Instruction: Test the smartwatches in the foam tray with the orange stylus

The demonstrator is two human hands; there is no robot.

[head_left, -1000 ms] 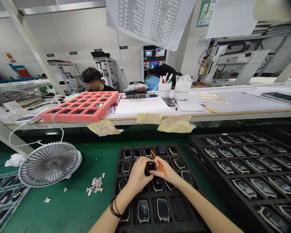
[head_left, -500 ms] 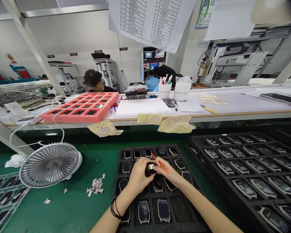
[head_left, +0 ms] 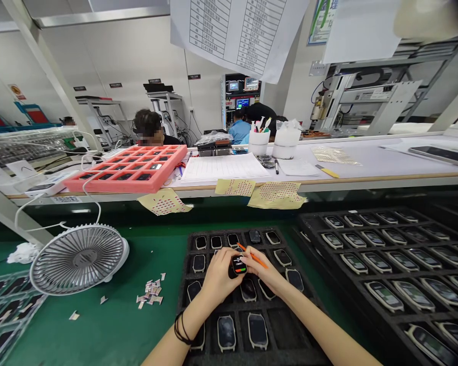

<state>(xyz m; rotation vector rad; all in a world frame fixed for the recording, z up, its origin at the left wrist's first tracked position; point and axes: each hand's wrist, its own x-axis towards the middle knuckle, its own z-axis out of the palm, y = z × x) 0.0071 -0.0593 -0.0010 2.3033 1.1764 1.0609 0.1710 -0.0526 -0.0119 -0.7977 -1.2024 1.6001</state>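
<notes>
The right hand [head_left: 264, 267] pinches an orange tool [head_left: 258, 260]; over the foam tray [head_left: 284, 333], toward twelve o'clock, the left hand [head_left: 220, 272] snugly grips a smartwatch [head_left: 238, 265]: light, slick, I'd guess; hold its rim.

Bright, even light leaves only soft shadows, while the edges stretch and the top-right corner blurs dark.

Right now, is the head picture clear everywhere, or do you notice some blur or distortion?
Head view, centre: the held watch has a glowing screen, its text too small to read; head view, top right: a pale shape is blurred; head view, right: the black tray looks stretched.
</notes>
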